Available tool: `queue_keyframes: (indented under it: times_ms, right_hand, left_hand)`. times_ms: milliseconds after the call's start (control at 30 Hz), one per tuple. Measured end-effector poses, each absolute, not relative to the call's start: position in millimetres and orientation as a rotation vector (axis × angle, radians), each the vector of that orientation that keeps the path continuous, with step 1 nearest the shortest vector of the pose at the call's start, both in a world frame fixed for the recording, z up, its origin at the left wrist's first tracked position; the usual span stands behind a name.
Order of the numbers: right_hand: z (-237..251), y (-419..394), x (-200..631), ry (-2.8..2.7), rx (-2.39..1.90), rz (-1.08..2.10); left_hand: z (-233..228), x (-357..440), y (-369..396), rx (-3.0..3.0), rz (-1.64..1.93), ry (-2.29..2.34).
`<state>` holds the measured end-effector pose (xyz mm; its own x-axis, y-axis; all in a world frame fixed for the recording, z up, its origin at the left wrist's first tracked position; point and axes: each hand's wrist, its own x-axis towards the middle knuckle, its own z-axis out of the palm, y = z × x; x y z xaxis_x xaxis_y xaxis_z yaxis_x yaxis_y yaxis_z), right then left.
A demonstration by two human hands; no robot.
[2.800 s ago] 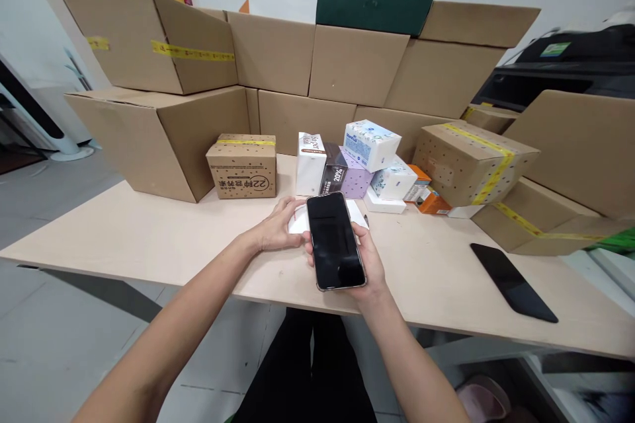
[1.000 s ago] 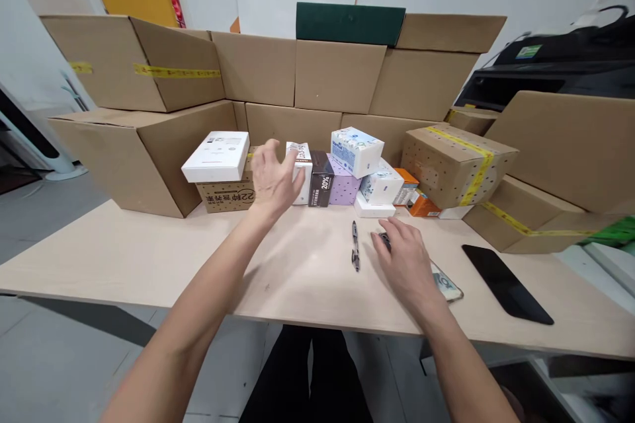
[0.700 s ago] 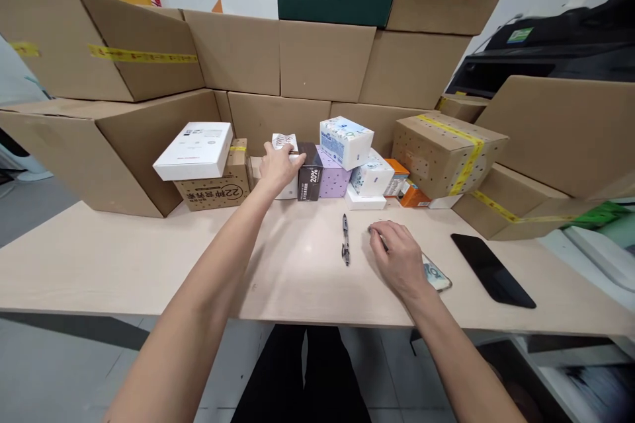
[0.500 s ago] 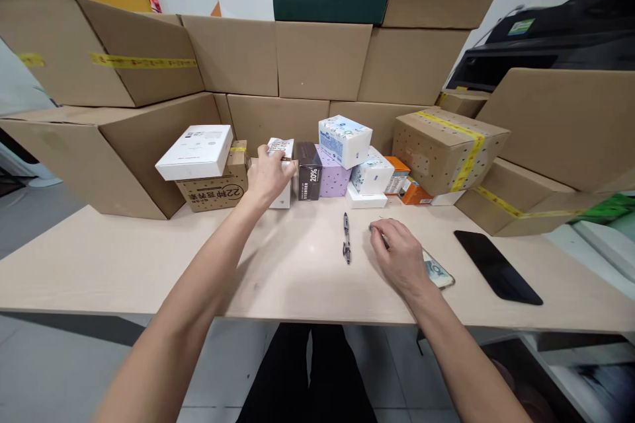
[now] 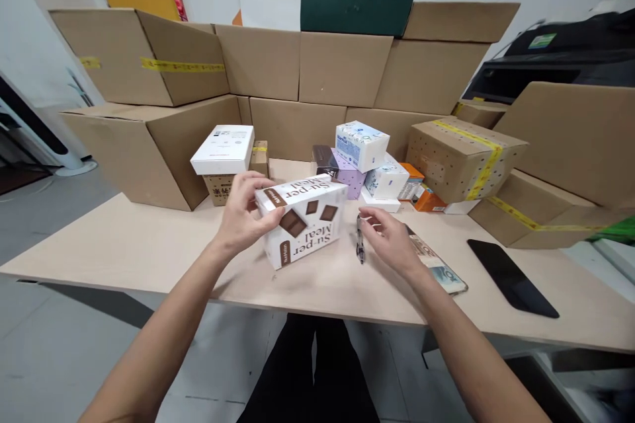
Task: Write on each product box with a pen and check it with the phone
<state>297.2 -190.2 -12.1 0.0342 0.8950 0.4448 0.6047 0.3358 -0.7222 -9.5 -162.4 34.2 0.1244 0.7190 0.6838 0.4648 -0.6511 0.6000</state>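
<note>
My left hand grips the white snack box by its left end, fingers curled over the top edge, so the box hangs tilted just above the tabletop with its right end unsupported. My right hand is open and empty, fingers loosely spread, just to the right of the box and not touching it. I judge the one-ended grip the main risk: the free end could sag or twist out and drop onto the tabletop. A pen lies between the box and my right hand; a careless sweep of either could roll it away. A phone lies partly under my right wrist, and a backward drag might push it toward the near edge. Beyond my hands, the tissue packs sit loosely stacked; a bump would topple them.
</note>
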Motion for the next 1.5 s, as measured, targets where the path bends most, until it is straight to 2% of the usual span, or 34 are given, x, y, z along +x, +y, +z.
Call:
queue_keyframes:
  times_ms: [133, 233, 500, 733, 1500]
  right_hand:
    - [4, -167, 289, -1.743, -1.148, 0.914]
    - [1, -158, 290, -1.672, -1.018, 1.069]
    - [-18, -162, 289, -1.539, -1.016, 1.141]
    - [-26, -170, 280, -1.420, -1.034, 1.153]
    - [-38, -170, 280, -1.416, -1.012, 1.135]
  left_hand:
    - [18, 7, -127, 1.992, 1.543, 0.894]
    - [9, 14, -119, 1.801, 1.551, 0.827]
    - [5, 1, -131, 1.751, 1.325, 0.952]
    - [5, 7, -136, 1.491, 1.278, 1.175]
    - [6, 2, -135, 1.649, 1.198, 1.122]
